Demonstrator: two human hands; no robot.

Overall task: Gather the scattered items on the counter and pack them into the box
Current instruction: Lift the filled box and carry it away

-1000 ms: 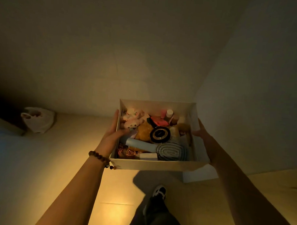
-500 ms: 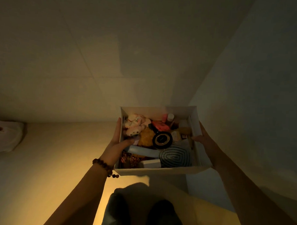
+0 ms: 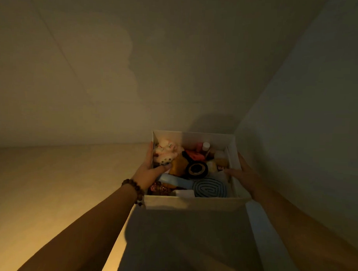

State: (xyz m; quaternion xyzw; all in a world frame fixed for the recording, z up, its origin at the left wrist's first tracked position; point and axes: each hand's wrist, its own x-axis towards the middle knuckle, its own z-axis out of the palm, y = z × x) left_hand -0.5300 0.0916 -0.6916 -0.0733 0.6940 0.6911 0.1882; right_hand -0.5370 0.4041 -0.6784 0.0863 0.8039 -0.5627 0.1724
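A white open box (image 3: 192,203) is held out in front of me between both hands. My left hand (image 3: 150,171) grips its left wall, thumb hooked over the rim inside. My right hand (image 3: 243,174) grips the right wall, thumb over the rim. Inside lie a pink plush toy (image 3: 166,152), a blue hairbrush (image 3: 208,189), a round black compact (image 3: 197,168), a yellow-brown soft item (image 3: 178,164), a red item (image 3: 194,155) and small bottles (image 3: 206,146). A bead bracelet sits on my left wrist.
A pale tiled wall (image 3: 115,72) rises ahead and a second wall (image 3: 316,120) closes the right side, meeting in a corner behind the box. The warm-lit floor (image 3: 50,191) spreads left. A dark shadowed surface (image 3: 190,247) lies below the box.
The box has moved forward and to the right, closer to the corner. The white bag at the left and my feet have dropped out of view. Both hands keep their hold.
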